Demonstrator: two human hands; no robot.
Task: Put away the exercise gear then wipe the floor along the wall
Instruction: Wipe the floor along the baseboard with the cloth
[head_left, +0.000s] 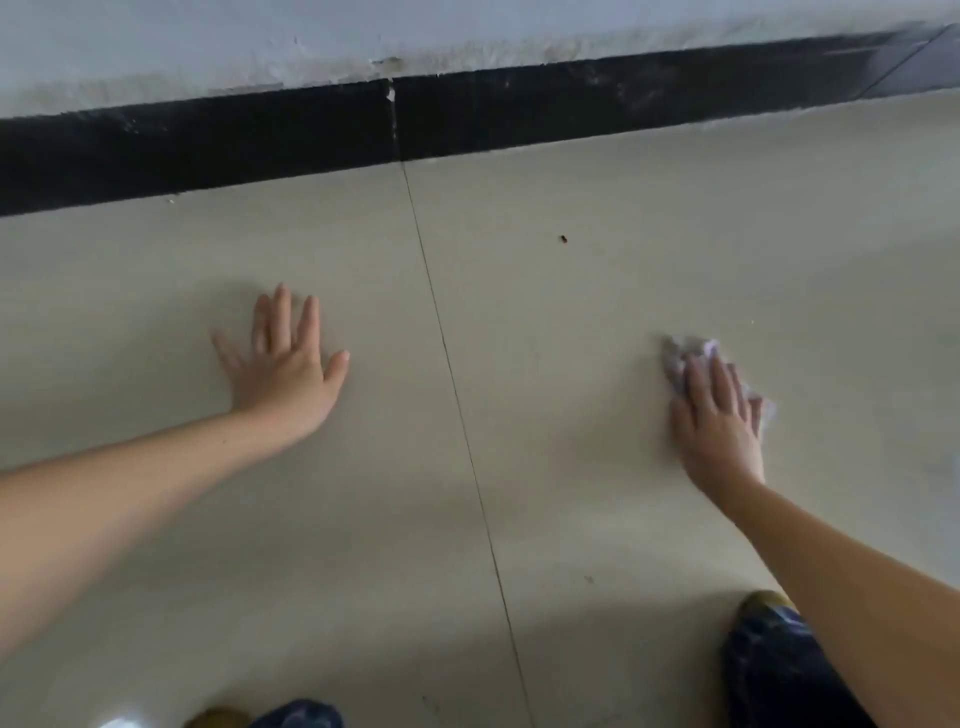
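My right hand presses flat on a crumpled white tissue on the beige tiled floor, right of a dark grout line. The tissue sticks out beyond the fingertips and at the hand's right side. My left hand lies palm down on the floor left of the grout line, fingers spread, holding nothing. A black skirting strip runs along the foot of the grey wall beyond both hands. No exercise gear is in view.
A small dark reddish speck lies on the floor between the hands and the skirting. My knees in dark patterned trousers show at the bottom edge. The wall paint is scuffed above the skirting.
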